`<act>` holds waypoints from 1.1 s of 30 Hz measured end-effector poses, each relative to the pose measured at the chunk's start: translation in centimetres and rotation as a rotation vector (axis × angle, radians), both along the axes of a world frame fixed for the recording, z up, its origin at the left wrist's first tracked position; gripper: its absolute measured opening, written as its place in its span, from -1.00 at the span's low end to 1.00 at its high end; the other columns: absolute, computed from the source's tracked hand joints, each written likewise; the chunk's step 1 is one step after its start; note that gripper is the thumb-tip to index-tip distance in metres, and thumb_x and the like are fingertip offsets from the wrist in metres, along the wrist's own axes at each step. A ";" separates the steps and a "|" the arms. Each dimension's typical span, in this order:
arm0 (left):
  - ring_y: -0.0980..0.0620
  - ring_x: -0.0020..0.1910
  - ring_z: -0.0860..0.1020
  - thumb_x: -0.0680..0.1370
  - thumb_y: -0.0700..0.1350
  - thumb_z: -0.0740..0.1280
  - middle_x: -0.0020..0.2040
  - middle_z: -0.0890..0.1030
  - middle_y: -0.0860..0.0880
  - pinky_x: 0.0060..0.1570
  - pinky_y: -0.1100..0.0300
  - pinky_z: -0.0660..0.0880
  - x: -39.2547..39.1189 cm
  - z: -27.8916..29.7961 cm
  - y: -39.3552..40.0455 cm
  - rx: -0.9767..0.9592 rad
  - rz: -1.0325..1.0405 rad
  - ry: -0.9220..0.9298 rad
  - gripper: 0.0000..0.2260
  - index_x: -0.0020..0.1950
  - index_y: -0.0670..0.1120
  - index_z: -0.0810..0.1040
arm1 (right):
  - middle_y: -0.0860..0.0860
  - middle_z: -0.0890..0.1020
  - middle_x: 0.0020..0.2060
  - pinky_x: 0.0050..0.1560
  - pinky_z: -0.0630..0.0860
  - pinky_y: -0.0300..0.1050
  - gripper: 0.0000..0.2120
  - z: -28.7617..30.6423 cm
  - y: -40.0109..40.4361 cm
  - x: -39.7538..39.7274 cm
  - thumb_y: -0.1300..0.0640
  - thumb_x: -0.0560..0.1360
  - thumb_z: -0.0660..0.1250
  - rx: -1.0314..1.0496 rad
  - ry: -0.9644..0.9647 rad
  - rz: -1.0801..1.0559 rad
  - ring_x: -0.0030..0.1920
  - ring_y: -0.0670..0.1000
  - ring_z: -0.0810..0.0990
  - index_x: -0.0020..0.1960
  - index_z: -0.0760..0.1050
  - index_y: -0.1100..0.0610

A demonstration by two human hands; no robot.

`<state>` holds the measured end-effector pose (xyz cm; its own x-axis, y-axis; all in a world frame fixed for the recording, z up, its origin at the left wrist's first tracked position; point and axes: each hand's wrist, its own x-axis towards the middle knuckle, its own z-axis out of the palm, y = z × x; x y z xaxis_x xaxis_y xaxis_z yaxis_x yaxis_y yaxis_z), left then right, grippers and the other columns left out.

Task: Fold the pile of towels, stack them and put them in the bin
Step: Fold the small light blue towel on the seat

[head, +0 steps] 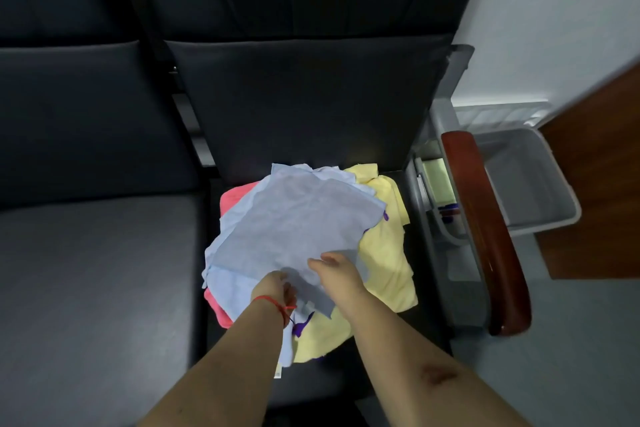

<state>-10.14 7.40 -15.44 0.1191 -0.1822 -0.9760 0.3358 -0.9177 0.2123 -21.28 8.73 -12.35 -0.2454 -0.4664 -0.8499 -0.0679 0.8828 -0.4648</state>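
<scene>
Setting: dark upholstered seats (304,104) in a row took up the view, and I looked down on the right-hand one; a pale wall stood at the right.
Pile: the towels (384,253) lay heaped on the seat cushion, toward its front and right edge, pink at the left, yellow at the right and front, purple showing in small patches.
Blue towel: the blue towel (294,218) lay uppermost, spread loosely, I judged so its edges could be found for a first fold.
Left hand: my left hand (277,288) pinched the towel's near edge, fingers curled into the cloth; a red string (273,303) circled the wrist.
Right hand: my right hand (334,269) rested on the near part of the towel, thumb out; whether its fingers gripped cloth underneath I could not tell.
Bin: the grey bin (540,184) stood on the floor beyond the wooden armrest (485,229), well apart from the pile, seemingly empty.
Progress: nothing folded or stacked yet, by my reading.
Writing: no brand or legible label showed; a small tag at the towel's hanging near corner was unreadable.
</scene>
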 end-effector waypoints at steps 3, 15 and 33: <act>0.07 -0.58 0.33 0.51 -0.17 0.32 -0.59 0.35 -0.01 -0.42 0.27 0.33 -0.4 1.7 -0.4 -0.057 -0.023 0.055 -0.73 -0.37 -0.12 0.38 | 0.03 0.52 0.16 0.11 0.36 -0.24 -0.56 0.8 -0.3 0.9 0.10 0.53 0.29 -0.017 0.003 0.119 0.15 0.02 0.50 0.39 0.35 0.09; 0.01 -0.31 0.52 0.56 -0.17 0.22 -0.32 0.60 -0.09 -0.25 0.21 0.45 -0.2 14.4 -3.9 -0.425 -0.146 0.168 -0.79 -0.19 -0.19 0.60 | 0.00 0.56 -0.13 -0.09 0.36 -0.16 -0.85 12.2 -3.0 1.5 0.17 0.56 0.18 -0.248 0.362 0.374 -0.06 0.09 0.51 0.07 0.50 0.11; -0.11 0.08 0.56 0.52 -0.32 0.16 0.09 0.59 -0.19 0.02 0.18 0.48 23.2 28.7 -1.5 -0.856 -0.168 -0.286 -0.53 0.41 -0.03 0.38 | 0.06 0.51 -0.25 -0.23 0.39 -0.10 -0.79 26.7 -4.1 21.3 0.09 0.57 0.10 -0.630 0.438 0.815 -0.18 0.12 0.50 -0.18 0.41 0.12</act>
<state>13.02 5.91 13.29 0.2417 -0.8663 -0.4372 0.0425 -0.4406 0.8967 -0.03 4.66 14.37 0.1097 -0.9408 -0.3206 -0.7857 0.1155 -0.6077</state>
